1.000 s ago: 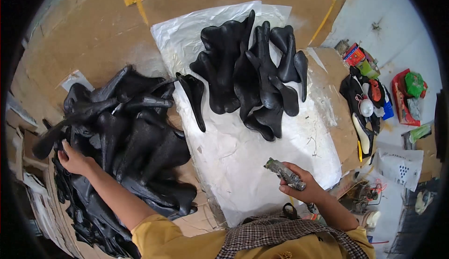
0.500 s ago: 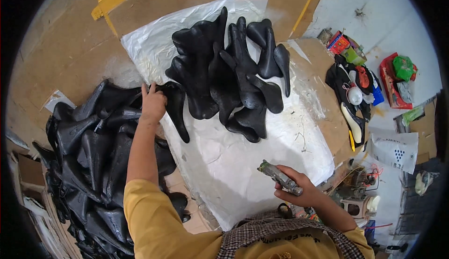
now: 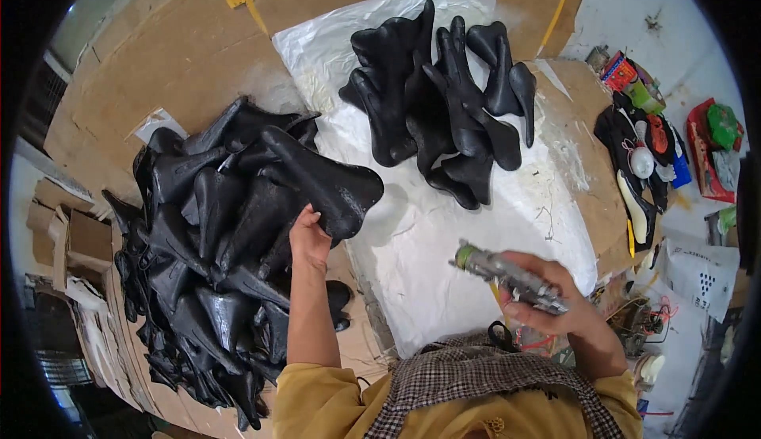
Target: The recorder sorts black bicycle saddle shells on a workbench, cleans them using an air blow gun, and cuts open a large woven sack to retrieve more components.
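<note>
My left hand (image 3: 310,241) grips a black bicycle saddle (image 3: 329,181) by its near edge, fingers bent under it. The saddle is tilted, its broad end to the right and its narrow nose over a large pile of black saddles (image 3: 174,256) on the left. My right hand (image 3: 555,292) is wrapped round a stubby grey, grimy tool (image 3: 511,279) with a green end pointing left; blur hides its exact kind. Beyond the hands, several more black saddles (image 3: 468,134) lie bunched together on a white sheet (image 3: 444,280).
Brown cardboard (image 3: 198,58) covers the surface around the sheet. To the right lie a black saddle with a pale underside (image 3: 634,189), a red bag (image 3: 705,149) with green plastic, and a white printed sack (image 3: 697,280). Cardboard pieces (image 3: 87,241) stand at far left.
My left hand has come nearer, now holding a saddle raised over the pile's edge. My right hand with the tool has shifted right. The whole view has swung, so things sit further right.
</note>
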{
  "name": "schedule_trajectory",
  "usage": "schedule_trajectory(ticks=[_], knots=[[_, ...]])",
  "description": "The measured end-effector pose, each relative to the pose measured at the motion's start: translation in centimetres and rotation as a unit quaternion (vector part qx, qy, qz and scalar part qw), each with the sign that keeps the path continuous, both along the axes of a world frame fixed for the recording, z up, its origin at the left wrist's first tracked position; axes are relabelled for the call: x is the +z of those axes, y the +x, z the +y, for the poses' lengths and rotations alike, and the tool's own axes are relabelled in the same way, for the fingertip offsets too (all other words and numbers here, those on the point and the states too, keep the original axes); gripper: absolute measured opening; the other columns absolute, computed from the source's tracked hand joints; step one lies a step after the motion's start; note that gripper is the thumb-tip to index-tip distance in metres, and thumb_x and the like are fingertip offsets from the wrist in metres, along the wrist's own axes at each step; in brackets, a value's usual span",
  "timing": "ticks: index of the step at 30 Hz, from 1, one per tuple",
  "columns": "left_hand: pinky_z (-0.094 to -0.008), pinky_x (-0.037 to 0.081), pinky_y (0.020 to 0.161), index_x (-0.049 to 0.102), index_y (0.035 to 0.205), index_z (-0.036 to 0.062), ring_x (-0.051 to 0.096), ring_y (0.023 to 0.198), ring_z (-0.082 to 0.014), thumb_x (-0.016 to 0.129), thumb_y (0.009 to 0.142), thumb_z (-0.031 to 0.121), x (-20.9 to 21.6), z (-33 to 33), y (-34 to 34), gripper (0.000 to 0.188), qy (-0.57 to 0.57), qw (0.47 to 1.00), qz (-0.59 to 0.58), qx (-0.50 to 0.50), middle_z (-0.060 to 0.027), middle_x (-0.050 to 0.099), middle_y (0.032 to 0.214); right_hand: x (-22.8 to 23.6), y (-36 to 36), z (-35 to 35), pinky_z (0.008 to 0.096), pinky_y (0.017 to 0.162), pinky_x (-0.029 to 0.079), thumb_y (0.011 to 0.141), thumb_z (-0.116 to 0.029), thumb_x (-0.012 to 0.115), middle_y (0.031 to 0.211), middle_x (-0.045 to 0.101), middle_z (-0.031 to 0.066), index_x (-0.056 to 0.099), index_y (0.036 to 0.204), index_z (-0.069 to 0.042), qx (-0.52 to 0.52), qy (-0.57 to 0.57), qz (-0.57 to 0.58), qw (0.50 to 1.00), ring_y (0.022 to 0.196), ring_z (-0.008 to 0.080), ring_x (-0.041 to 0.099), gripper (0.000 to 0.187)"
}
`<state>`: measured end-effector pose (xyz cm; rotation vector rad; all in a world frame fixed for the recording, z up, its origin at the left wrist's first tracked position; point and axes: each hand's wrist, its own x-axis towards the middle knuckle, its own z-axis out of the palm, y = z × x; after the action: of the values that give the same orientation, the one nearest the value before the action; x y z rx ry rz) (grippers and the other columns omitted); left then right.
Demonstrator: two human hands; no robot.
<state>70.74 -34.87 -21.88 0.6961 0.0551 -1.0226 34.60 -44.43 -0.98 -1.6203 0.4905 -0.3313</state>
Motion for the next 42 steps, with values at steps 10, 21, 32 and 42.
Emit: schedule_trajectory(ticks=[10,21,32,42], knots=[[-0.0425,0.041,0.091,0.056,0.089,0.0044,0.053,0.095,-0.027,0.045,0.067,-0.002,-4.5,3.1,0.9,0.026,0.179,0.984,0.009,0.011,-0.0071,0.058,0.094,-0.5,-1.9,-0.6,0.0237,0.068,0.045,0.074,-0.001,0.064,0.081,0.06,0.0052,0.043,0.124,0.002,0.064,-0.055,0.047,0.995,0.072,0.01,0.056,0.055],[-0.0358,0.046,0.083,0.056,0.096,0.0011,0.054,0.091,-0.024,0.044,0.066,-0.004,-0.5,0.4,4.2,0.033,0.242,0.965,-0.087,-0.048,-0.0086,0.058,0.093,0.2,0.9,-3.6,0.0241,0.071,0.047,0.072,-0.001,0.067,0.087,0.06,0.0071,0.038,0.126,0.005,-0.061,0.025,-0.045,0.997,0.079,0.0114,0.057,0.061],[-0.0439,0.03,0.098,0.041,0.125,0.0043,0.039,0.12,-0.03,0.047,0.088,0.02,7.0,-5.1,13.9,0.041,-0.063,0.947,-0.179,0.257,-0.0138,0.044,0.129,-5.7,-2.7,-5.9,0.0274,0.079,0.045,0.075,-0.002,0.065,0.092,0.058,0.0065,0.033,0.129,0.004,-0.101,0.115,0.001,0.988,0.085,0.0121,0.055,0.063],[-0.0308,0.039,0.09,0.047,0.119,-0.0025,0.051,0.101,-0.0205,0.07,0.062,0.007,0.1,-27.2,16.0,0.062,0.153,0.714,-0.672,-0.121,-0.0107,0.055,0.11,-6.6,-0.9,-4.8,0.0302,0.075,0.044,0.074,-0.014,0.068,0.088,0.058,0.0086,0.036,0.126,0.005,-0.103,0.099,0.091,0.985,0.083,0.0163,0.056,0.064]])
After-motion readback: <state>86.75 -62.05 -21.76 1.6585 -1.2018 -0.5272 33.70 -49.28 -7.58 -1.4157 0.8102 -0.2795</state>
